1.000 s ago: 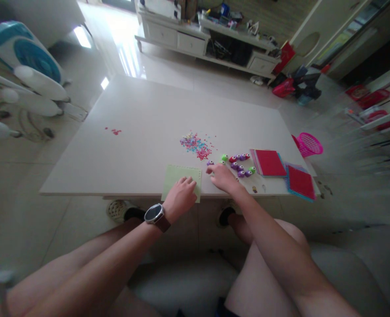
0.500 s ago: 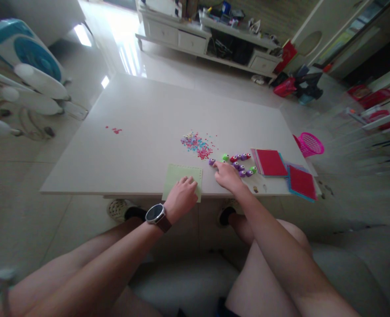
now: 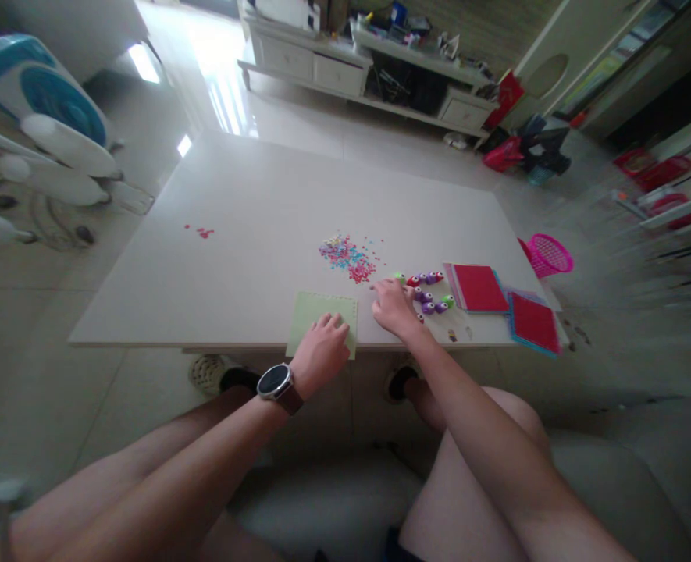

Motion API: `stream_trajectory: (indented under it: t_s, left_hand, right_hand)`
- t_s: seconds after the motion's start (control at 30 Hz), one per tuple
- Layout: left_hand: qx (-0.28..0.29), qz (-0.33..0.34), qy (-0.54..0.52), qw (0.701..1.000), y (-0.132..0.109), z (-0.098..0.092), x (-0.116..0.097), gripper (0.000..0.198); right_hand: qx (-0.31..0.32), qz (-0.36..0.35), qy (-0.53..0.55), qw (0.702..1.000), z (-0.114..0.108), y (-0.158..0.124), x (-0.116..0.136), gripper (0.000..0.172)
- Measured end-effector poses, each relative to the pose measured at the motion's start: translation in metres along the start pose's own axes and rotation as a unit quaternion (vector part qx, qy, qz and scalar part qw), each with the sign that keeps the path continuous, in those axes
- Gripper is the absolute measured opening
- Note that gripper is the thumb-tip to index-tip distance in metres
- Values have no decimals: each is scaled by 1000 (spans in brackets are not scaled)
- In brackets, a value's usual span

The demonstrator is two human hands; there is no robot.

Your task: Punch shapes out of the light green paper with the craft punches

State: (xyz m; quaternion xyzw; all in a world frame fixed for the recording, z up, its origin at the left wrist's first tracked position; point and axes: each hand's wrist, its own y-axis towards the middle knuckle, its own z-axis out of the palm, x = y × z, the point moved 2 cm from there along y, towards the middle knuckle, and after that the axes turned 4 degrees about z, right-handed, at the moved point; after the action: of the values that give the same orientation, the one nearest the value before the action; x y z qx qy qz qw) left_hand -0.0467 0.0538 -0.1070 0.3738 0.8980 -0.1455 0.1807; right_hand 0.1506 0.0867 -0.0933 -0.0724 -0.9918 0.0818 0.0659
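Observation:
My left hand lies on a light green sheet of paper at the table's front edge, fingers slightly bent and pressing on it. The sheet has a row of small marks along its top and right edges. To its right, my right hand is over the tabletop with its fingers curled downward; whatever is under or in them is hidden. Close beside its knuckles stand several small purple pieces with eye-like white spots, along with red ones and green ones.
A heap of tiny coloured paper bits lies beyond my hands, with a few pink bits at far left. Stacks of red and coloured sheets sit at the right. A small trinket lies near the front edge of the white table.
My right hand has shifted slightly and its pointing finger has curled in. The purple piece at its fingertip is now out of sight. My left hand stays on the green paper.

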Motion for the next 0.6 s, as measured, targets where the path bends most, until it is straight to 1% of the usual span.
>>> stream_trajectory:
  t_s: [0.1, 0.17, 0.23, 0.27, 0.37, 0.47, 0.6]
  left_hand:
    - [0, -4, 1, 1000, 0, 0, -1, 19]
    - [0, -6, 1, 1000, -1, 0, -1, 20]
    - [0, -5, 3, 1000, -1, 0, -1, 19]
    - [1, -3, 5, 1000, -1, 0, -1, 19]
    - [4, -1, 9, 1000, -1, -1, -1, 20]
    - [1, -3, 5, 1000, -1, 0, -1, 24]
    - [-11, -19, 4, 1000, -2, 6, 2, 43]
  right_hand:
    - [22, -2, 18, 1000, 11, 3, 1, 50]
    - [28, -7, 14, 999, 17, 4, 0, 61]
    - [21, -3, 13, 1000, 17, 5, -1, 71]
    - [14, 3, 16, 1000, 15, 5, -1, 72]
    - [-4, 30, 34, 999, 4, 3, -2, 67]
    - [-6, 32, 45, 998, -6, -3, 3, 59]
    - [-7, -1, 26, 1000, -11, -13, 18, 49]
